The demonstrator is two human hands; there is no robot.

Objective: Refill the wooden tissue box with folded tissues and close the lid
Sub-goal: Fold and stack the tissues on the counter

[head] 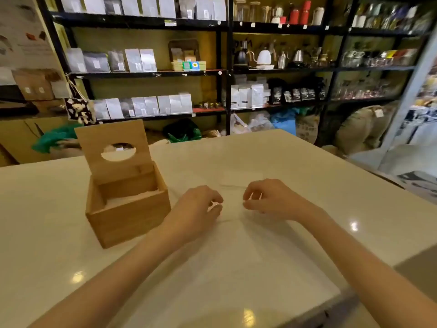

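1. Currently the left hand (201,204) and right hand (262,197) are working side by side at centre frame, both with fingers curled narrow, pinching at a white tissue (233,209) lying flat on the pale table (307,181).
2. Tissue is barely showing against the tabletop (white on cream, edges faint); I cannot tell how many folds it is carrying.
3. Wooden tissue box (127,207) is standing left of centre, just beside the left hand; its lid (113,147) is standing upright, oval slot facing the camera. Something pale is lying low inside, likely tissues already loaded.
4. Handling judgement: the tissue is looking light, limp and easily torn, so pinching at edges or corners with fingertips is suiting it best.
5. Box is looking stiff and sturdy; the lid is best taken by its top edge.
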